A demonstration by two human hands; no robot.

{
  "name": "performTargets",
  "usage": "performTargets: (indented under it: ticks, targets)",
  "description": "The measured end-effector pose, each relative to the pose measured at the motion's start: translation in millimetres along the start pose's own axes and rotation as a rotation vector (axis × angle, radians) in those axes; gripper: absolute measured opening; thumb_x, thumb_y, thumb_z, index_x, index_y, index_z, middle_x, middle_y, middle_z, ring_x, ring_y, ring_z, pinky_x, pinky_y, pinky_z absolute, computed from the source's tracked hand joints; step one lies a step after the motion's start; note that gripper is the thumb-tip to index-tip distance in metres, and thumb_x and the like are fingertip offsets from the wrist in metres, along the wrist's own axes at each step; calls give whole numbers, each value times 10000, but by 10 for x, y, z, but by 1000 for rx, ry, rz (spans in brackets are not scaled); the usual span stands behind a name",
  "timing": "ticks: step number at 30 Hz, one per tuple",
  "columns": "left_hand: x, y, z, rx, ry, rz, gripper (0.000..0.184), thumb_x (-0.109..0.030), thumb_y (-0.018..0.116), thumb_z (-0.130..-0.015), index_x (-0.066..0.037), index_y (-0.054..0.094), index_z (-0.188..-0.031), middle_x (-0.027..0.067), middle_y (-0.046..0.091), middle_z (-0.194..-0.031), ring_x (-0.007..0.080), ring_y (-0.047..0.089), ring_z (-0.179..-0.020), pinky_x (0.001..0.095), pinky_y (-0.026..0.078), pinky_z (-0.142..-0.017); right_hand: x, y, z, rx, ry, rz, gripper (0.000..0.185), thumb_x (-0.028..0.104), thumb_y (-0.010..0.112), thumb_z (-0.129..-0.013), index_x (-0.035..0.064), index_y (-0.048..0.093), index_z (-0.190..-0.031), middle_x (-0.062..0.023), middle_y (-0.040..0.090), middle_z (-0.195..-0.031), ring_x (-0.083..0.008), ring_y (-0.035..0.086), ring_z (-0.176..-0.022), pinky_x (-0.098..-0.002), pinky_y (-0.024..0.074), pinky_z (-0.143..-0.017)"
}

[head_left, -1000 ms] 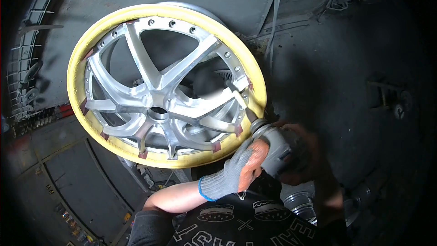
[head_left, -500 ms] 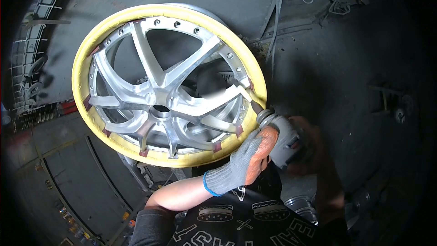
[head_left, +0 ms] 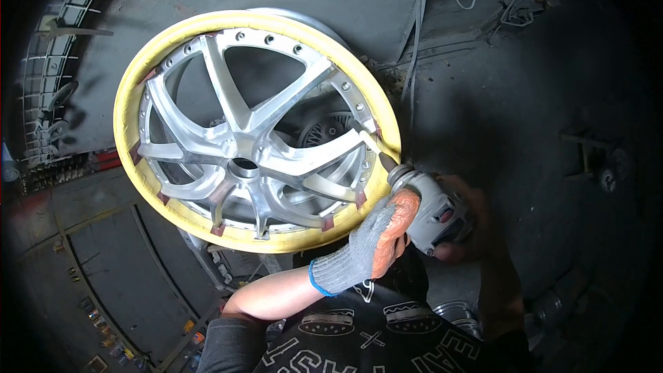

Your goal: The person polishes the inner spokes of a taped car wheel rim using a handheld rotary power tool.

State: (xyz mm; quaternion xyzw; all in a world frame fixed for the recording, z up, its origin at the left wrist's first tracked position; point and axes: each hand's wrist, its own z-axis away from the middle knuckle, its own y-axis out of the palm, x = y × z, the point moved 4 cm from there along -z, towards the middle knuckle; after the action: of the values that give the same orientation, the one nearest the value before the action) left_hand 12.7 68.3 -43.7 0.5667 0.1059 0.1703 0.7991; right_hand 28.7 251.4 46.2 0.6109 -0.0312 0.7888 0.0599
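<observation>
A silver spoked wheel rim stands in front of me, its outer lip wrapped in yellow masking tape. Dark red tape pieces mark several spots inside that lip. My left hand, in a grey and orange work glove, is closed round the front of a grey die grinder. Farther back, my right hand grips the tool's rear end; shadow hides part of its fingers. The grinder's pale slim tip meets the end of a spoke at the rim's right side, close to the yellow tape.
Cables hang at the upper right, near a wall. A wire rack is at far left. Another dark wheel shows behind the spokes. More metal rims lie low beside my body, and a small wheeled stand sits at right.
The grinder's body has turned slightly, showing more of its rear. A grey blur over the spokes near the tip has gone. The rim appears shifted a little within the view.
</observation>
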Motion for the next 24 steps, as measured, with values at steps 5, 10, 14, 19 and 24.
performTargets:
  ticks: [5, 10, 14, 19, 24]
  targets:
    - [-106, 528, 189, -362, 79, -367, 550, -481, 586, -989, -108, 504, -1385, 51, 615, -1186, 78, 588, -1086, 258, 490, -956, -22, 99, 13, 162, 104, 126, 1004, 458, 949, -574, 11, 521, -1363, -138, 727, -1044, -236, 723, -968, -359, 563, -862]
    - [-332, 733, 455, -146, 131, -319, 831, -552, 655, -931, -59, 349, -1525, 137, 490, -1463, 253, 495, -1354, 430, 375, -1166, 83, 437, -3, 286, 230, 232, 1081, 528, 942, -554, -30, 493, -1363, -160, 695, -1137, -242, 703, -1041, -351, 546, -919]
    - [-405, 714, 502, -131, 100, -181, 765, -493, 650, -959, -69, 356, -1523, 127, 492, -1468, 252, 499, -1353, 415, 382, -1163, 84, 547, 6, 205, 55, 165, 1018, 531, 921, -587, -4, 505, -1347, -187, 699, -1134, -286, 714, -1042, -385, 558, -921]
    - [-419, 706, 435, -312, -43, -399, 821, -561, 626, -945, -16, 372, -1504, 187, 507, -1442, 310, 524, -1326, 486, 382, -1157, 145, 437, 119, 85, 30, 219, 942, 458, 923, -602, 16, 520, -1330, -210, 691, -1151, -336, 704, -1077, -420, 557, -930]
    - [-456, 405, 369, -217, -53, -301, 531, -427, 602, -1002, -11, 547, -1327, 130, 656, -1211, 240, 653, -1079, 360, 525, -953, 170, 449, 157, 1, -6, 393, 763, 245, 891, -697, -10, 519, -1312, -195, 706, -1129, -309, 707, -1075, -391, 550, -910]
